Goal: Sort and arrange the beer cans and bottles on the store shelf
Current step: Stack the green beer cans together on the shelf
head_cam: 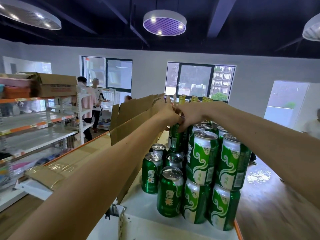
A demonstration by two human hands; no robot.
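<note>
Head view shows you setting one green can [175,142] on the second layer of the stack, at the far end of the shelf [145,222]. Your right hand [189,116] curls its fingers over the can's top. Your left hand [170,114] is just beside it, but I cannot tell if it grips. Both arms reach forward, almost straight. Next, I think, you must seat it level on the lower cans [174,160] and release gently.

Both bare arms outstretched and converging, right grip [188,116] curled downward, left grip [170,112] just beside it
</note>
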